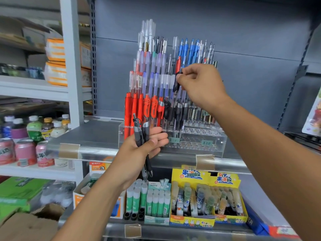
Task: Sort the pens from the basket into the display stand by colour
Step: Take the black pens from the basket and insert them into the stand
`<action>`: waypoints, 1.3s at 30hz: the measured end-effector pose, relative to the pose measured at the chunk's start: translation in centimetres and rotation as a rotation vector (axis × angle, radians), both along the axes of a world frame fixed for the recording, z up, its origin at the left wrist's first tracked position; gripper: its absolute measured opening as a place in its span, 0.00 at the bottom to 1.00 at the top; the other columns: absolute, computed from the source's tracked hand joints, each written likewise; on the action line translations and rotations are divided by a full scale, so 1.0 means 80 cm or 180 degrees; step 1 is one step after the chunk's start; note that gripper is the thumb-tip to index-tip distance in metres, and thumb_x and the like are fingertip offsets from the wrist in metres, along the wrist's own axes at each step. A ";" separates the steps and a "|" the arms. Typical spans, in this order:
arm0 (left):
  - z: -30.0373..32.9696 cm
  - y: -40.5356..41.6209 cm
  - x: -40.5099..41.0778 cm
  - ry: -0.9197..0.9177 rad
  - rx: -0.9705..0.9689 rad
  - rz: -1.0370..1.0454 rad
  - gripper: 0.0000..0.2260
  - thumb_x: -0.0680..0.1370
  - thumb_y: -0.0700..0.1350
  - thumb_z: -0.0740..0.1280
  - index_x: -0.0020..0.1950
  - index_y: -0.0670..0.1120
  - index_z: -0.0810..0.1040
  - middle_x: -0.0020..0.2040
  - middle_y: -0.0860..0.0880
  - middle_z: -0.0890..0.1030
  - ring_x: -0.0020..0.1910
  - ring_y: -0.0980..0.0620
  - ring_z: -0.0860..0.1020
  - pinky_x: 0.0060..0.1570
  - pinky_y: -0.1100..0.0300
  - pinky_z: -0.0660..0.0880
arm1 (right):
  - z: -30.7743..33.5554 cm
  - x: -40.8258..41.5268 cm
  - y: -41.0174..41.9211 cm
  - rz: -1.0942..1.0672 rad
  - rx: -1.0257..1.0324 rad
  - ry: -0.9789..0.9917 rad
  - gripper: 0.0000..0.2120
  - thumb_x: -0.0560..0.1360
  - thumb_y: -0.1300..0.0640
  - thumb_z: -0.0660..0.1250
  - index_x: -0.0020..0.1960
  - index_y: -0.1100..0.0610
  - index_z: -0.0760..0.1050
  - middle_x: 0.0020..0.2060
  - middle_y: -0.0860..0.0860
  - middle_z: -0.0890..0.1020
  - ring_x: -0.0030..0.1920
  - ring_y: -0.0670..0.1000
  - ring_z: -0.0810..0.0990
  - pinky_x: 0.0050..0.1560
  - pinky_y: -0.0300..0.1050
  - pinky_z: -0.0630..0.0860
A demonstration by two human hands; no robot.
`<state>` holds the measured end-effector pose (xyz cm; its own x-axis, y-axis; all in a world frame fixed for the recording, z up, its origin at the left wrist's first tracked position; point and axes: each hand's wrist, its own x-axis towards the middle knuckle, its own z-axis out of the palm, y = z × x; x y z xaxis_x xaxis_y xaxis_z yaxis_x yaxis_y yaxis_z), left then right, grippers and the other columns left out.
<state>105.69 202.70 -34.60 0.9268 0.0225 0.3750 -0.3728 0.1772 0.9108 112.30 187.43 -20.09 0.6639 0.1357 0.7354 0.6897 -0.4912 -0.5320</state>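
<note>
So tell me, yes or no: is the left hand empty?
No, the left hand grips a bunch of dark pens in front of the stand.

Small shop, stationery aisle. Metal shelving (97,148) with price-tag strips, clear pen display stand (199,136) bearing price stickers, boxed glue sticks (156,202) below, bottled drinks (34,129) left.

bright even light, soft overall blur, wide-angle bending at the edges, perhaps glare on the shelf rail (97,150)
</note>
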 end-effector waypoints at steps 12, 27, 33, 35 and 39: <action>-0.001 0.003 0.002 -0.0018 0.0008 -0.0022 0.13 0.82 0.36 0.59 0.60 0.48 0.78 0.55 0.51 0.85 0.57 0.55 0.82 0.57 0.62 0.78 | -0.009 0.025 0.007 -0.0270 -0.0331 -0.0072 0.08 0.79 0.55 0.66 0.41 0.52 0.73 0.17 0.38 0.70 0.20 0.36 0.69 0.38 0.27 0.69; 0.002 0.002 -0.002 -0.0100 0.0016 -0.0109 0.13 0.82 0.36 0.59 0.61 0.48 0.77 0.55 0.51 0.85 0.56 0.55 0.82 0.55 0.65 0.78 | -0.016 0.026 0.015 -0.0529 -0.1296 0.0384 0.07 0.76 0.58 0.70 0.51 0.60 0.77 0.39 0.47 0.77 0.39 0.46 0.75 0.47 0.42 0.74; 0.002 0.000 -0.003 -0.0084 0.0017 -0.0116 0.13 0.83 0.36 0.58 0.61 0.48 0.77 0.54 0.52 0.85 0.56 0.56 0.82 0.54 0.65 0.78 | -0.021 0.025 0.016 -0.0580 -0.1357 0.0607 0.05 0.75 0.58 0.71 0.49 0.59 0.79 0.38 0.45 0.74 0.47 0.51 0.72 0.64 0.51 0.72; 0.003 0.000 -0.003 -0.0079 0.0009 -0.0138 0.13 0.83 0.36 0.58 0.62 0.48 0.77 0.54 0.52 0.85 0.56 0.56 0.82 0.54 0.66 0.78 | -0.019 0.025 0.014 -0.0541 -0.1245 0.0587 0.07 0.75 0.58 0.71 0.51 0.59 0.79 0.38 0.44 0.74 0.40 0.45 0.73 0.49 0.41 0.74; 0.002 0.003 -0.005 -0.0060 -0.0049 -0.0153 0.13 0.82 0.36 0.58 0.62 0.47 0.77 0.53 0.50 0.85 0.54 0.54 0.83 0.53 0.65 0.78 | -0.022 0.016 0.013 -0.0515 -0.0865 0.0159 0.04 0.77 0.58 0.66 0.51 0.56 0.77 0.43 0.46 0.76 0.40 0.43 0.74 0.42 0.35 0.72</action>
